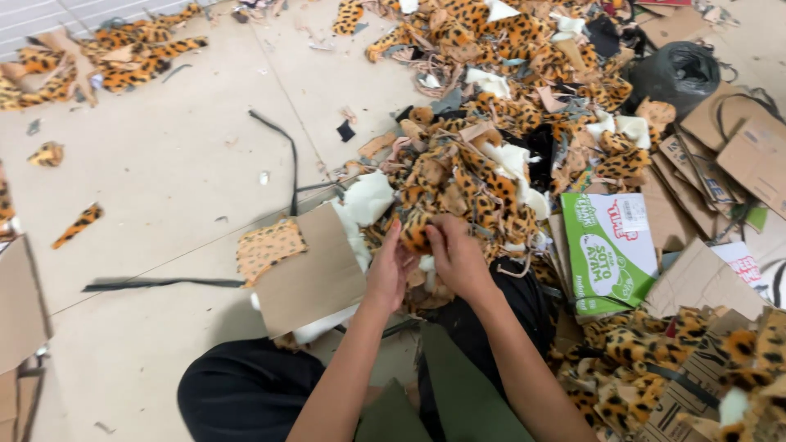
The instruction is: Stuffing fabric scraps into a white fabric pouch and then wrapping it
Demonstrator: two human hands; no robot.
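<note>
- While both hands meet at the edge of the scrap pile (483, 176), the left hand (388, 270) and right hand (456, 258) are closed together on one small leopard-print fur piece (415, 232) — pinched between the fingers, just above the person's lap.
- Beside the left hand lies a brown cardboard sheet (315, 266) over white foam (368, 196).
- To the right — a flattened green and white carton (608, 250) on the floor (164, 180).

bright even indoor light, soft faint shadows, slight motion blur, mild wide-angle bend at edges
</note>
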